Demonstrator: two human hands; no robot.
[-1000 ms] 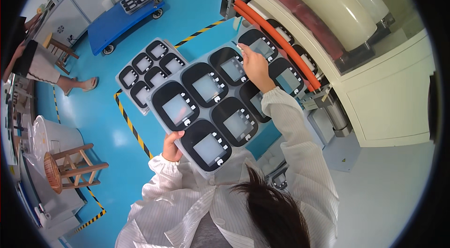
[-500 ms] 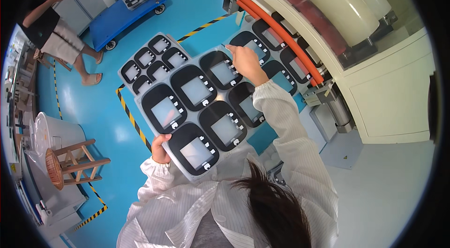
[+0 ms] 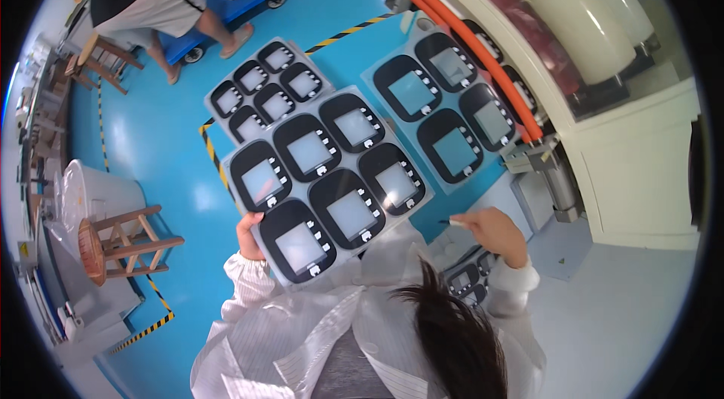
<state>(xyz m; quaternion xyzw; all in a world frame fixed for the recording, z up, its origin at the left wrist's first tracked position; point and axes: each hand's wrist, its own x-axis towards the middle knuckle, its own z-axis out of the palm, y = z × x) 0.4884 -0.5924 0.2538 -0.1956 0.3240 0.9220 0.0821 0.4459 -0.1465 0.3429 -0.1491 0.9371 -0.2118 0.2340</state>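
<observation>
My left hand [image 3: 250, 236] grips the near left edge of a clear plastic sheet [image 3: 307, 189], thumb on top. Several black rounded-square printed panels with pale windows cover this sheet. To its right my right hand [image 3: 498, 234] is off the sheet, fingers pinched on a small thin piece [image 3: 455, 222], pale with a dark tip; its kind is unclear. Beyond a narrow gap, a similar sheet [image 3: 416, 117] comes out from under the machine's orange roller [image 3: 475, 52]. A further sheet of smaller panels [image 3: 265, 88] lies past the far left edge of the held one.
The cream machine [image 3: 637, 150] with large white rolls stands at the right. A person [image 3: 143, 3] in a black top is at the far left, by a blue cart [image 3: 219, 10]. A wooden stool [image 3: 124, 244] and a white bin [image 3: 105, 191] stand at the left.
My right hand has moved from the held sheet's far edge back toward me, right of it. A gap now shows between the held sheet and the machine's sheet. The other person has moved right.
</observation>
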